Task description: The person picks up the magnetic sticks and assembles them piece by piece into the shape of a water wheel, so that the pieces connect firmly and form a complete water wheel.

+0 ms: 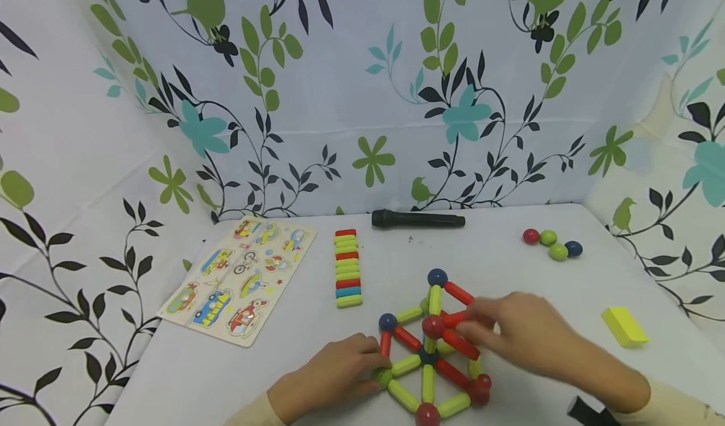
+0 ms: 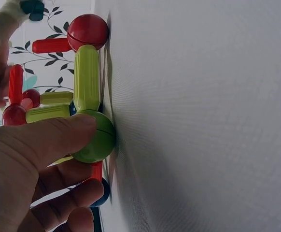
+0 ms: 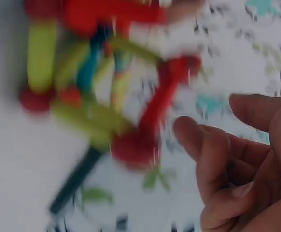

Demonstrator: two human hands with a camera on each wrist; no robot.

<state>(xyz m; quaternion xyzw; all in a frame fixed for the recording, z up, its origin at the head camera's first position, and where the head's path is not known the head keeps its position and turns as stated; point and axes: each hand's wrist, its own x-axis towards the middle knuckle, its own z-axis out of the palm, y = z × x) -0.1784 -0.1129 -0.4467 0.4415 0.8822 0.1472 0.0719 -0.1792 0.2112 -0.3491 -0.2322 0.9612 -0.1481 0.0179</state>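
Note:
A structure of magnetic rods and balls stands on the table, with lime-green rods (image 1: 403, 396), red rods (image 1: 460, 344) and a dark blue ball (image 1: 427, 355) at its middle. A red ball (image 1: 433, 326) and another blue ball (image 1: 437, 277) sit raised on its upper part. My left hand (image 1: 342, 372) pinches the green ball (image 2: 98, 140) at the structure's near left corner, thumb on top. Beside the raised red rods is my right hand (image 1: 527, 335). In the blurred right wrist view, its thumb and fingers (image 3: 210, 159) stand apart with nothing between them.
Behind lie a row of coloured rods (image 1: 348, 269), a black microphone-like stick (image 1: 418, 219) and a picture puzzle board (image 1: 240, 278). Several loose balls (image 1: 558, 252) sit back right, a yellow block (image 1: 624, 326) at right. A dark object (image 1: 589, 412) shows beneath the right forearm.

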